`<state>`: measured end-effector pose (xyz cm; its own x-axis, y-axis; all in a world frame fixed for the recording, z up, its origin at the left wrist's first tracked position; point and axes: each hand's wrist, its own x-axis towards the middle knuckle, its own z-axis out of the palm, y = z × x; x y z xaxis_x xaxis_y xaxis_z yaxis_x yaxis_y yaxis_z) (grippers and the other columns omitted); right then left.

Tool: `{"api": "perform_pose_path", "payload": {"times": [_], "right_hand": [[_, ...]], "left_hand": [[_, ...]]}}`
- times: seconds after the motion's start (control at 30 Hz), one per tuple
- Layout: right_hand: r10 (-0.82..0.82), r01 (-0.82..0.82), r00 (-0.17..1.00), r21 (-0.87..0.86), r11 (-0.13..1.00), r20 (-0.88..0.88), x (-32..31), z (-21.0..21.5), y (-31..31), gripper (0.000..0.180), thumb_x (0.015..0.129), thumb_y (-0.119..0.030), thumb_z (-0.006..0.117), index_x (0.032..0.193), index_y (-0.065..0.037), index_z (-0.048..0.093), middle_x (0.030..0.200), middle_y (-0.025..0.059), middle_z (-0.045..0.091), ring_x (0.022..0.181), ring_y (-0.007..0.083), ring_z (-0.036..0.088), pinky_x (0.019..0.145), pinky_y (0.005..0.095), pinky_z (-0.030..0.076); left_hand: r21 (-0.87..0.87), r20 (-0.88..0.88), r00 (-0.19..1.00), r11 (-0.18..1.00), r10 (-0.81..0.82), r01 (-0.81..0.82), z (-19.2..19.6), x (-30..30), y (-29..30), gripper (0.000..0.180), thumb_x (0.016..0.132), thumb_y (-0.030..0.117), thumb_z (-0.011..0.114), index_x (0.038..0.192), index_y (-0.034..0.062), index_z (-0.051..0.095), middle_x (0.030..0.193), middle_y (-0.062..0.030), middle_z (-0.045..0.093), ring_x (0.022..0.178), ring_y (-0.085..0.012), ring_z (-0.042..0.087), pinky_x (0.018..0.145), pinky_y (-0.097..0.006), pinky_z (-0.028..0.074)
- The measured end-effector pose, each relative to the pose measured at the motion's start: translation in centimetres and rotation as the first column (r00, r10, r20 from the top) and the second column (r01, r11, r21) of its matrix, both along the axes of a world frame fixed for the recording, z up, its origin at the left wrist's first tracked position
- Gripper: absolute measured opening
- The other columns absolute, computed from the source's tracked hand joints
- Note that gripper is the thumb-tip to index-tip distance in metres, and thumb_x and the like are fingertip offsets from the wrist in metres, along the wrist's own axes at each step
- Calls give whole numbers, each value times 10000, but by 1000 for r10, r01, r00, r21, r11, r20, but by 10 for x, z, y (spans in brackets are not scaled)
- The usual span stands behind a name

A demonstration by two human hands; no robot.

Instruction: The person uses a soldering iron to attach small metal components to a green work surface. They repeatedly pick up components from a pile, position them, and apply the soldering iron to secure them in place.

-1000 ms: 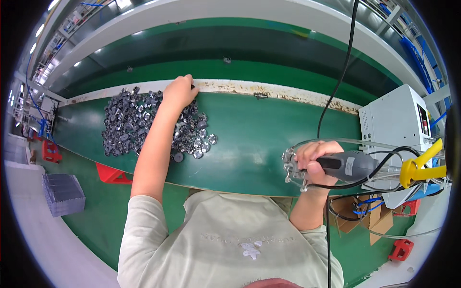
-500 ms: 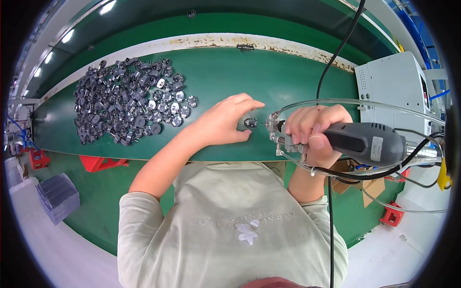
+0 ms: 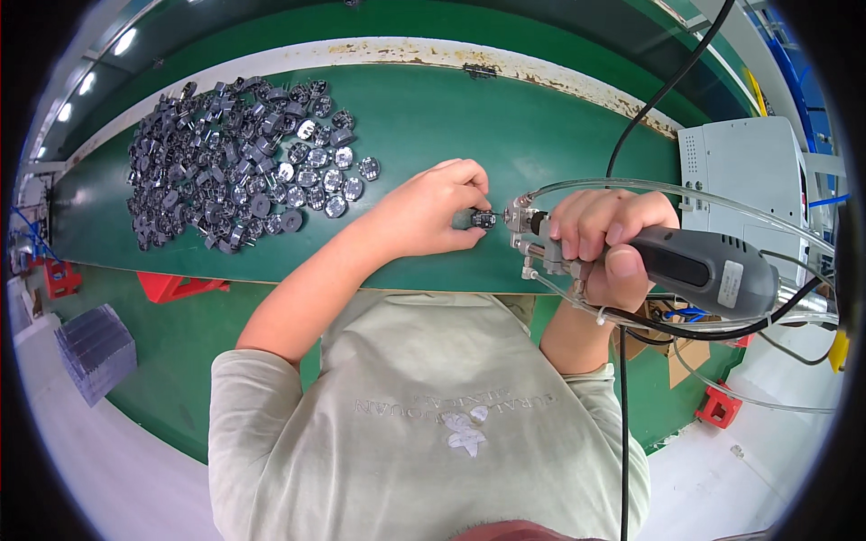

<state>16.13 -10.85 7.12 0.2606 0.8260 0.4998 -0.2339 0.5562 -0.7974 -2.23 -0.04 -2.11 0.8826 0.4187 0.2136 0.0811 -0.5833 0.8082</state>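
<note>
My left hand (image 3: 435, 212) is on the green tabletop, thumb and fingers closed around a small round black electronic part (image 3: 483, 219). In my right hand (image 3: 606, 233) is a grey electric screwdriver (image 3: 708, 270), held level with its tip pointing left. A metal nozzle head (image 3: 521, 225) with a clear tube (image 3: 722, 196) is fixed to the front of the tool. The tip is right beside the part; whether they touch I cannot tell. A large pile of similar round black parts (image 3: 225, 171) lies to the left of my left hand.
A light grey machine box (image 3: 735, 167) stands at the right end of the green bench (image 3: 415, 108). A black cable (image 3: 663, 90) hangs from above behind the tool. Below the bench are a cardboard box (image 3: 687, 361), red stools (image 3: 719, 406) and a grey block-like stack (image 3: 97, 353).
My left hand's fingers have closed in on the round part, which now stands nearer the screwdriver's tip. The whole view has shifted slightly.
</note>
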Motion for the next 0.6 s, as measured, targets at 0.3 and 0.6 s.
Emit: {"api": "perform_pose_path", "payload": {"times": [0.3, 0.6], "right_hand": [[10, -11, 1000, 4, 1000, 23, -1, 0, 1, 315, 874, -151, 813, 916, -51, 517, 690, 59, 569, 573, 170, 549, 609, 381, 537], [46, -49, 977, 11, 999, 208, -1, -5, 4, 258, 839, -42, 776, 899, -44, 525, 705, 69, 621, 598, 176, 584, 611, 335, 532]], "left_hand": [[-2, 3, 1000, 1000, 0, 0, -1, 0, 0, 272, 779, 151, 825, 998, 13, 743, 1098, -73, 614, 1017, -261, 616, 757, -367, 556], [2, 18, 1000, 1000, -11, 11, -2, -1, -1, 267, 758, 125, 819, 983, 12, 729, 1086, -85, 630, 1032, -291, 625, 880, -389, 536]]}}
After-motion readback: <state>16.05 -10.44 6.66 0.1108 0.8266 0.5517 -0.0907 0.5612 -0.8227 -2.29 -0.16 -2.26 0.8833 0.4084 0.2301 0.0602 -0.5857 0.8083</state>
